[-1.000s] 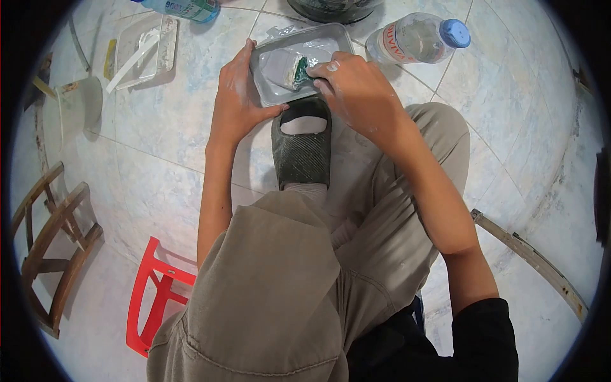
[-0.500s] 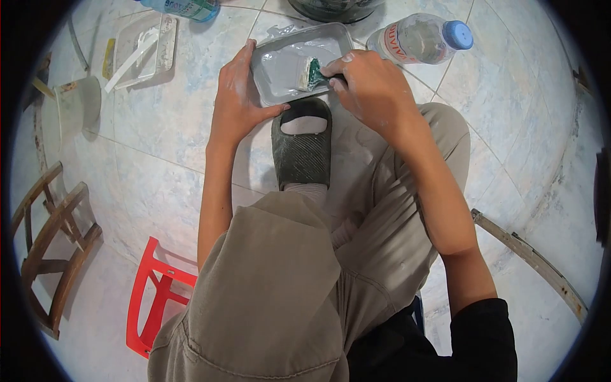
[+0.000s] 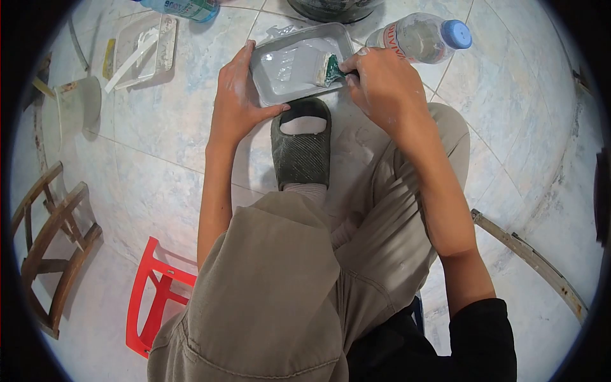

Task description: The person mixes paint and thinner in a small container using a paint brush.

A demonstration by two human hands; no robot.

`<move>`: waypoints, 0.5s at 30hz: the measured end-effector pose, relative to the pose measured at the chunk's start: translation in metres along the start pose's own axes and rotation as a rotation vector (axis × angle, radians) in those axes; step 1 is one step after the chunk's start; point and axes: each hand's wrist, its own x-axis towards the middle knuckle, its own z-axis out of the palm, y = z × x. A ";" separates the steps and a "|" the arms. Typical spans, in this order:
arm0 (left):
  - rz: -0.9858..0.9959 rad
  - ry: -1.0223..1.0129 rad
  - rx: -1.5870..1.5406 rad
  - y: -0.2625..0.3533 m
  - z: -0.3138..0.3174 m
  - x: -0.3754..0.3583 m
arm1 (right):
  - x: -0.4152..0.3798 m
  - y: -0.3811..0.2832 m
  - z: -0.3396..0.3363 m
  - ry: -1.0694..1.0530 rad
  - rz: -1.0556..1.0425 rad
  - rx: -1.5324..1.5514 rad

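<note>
A shallow grey tray (image 3: 270, 97) of wet grey-white paint lies on the tiled floor beyond my slippered foot. My left hand (image 3: 240, 95) grips the tray's left side, thumb at the near corner and fingers along the outer edge. In my right hand (image 3: 388, 86) is a green-handled brush (image 3: 328, 70), its paint-coated bristles in the paint near the tray's right side. Pale smears mark both hands. Just right of the tray lies a clear bottle (image 3: 414, 39) with a blue cap, partly hidden by my right hand.
A second white tray (image 3: 167, 48) with a white strip stands at upper left, near a blue bottle (image 3: 184, 7). A dark round container (image 3: 334, 7) is at the top. Wooden frames (image 3: 48, 254) and a red plastic stool (image 3: 143, 305) are at left, a long strip (image 3: 534, 264) at right.
My right hand and the brush have moved right across the paint, toward the tray's right edge. My left hand stays on the tray.
</note>
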 end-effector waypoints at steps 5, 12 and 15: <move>-0.004 0.000 0.002 0.001 0.000 0.000 | 0.001 -0.003 -0.007 -0.004 -0.011 -0.018; 0.006 0.008 -0.012 0.000 0.001 -0.001 | -0.005 -0.010 0.013 0.316 -0.279 0.082; 0.008 0.009 -0.014 0.000 0.001 0.000 | -0.003 -0.012 0.022 0.316 -0.290 0.081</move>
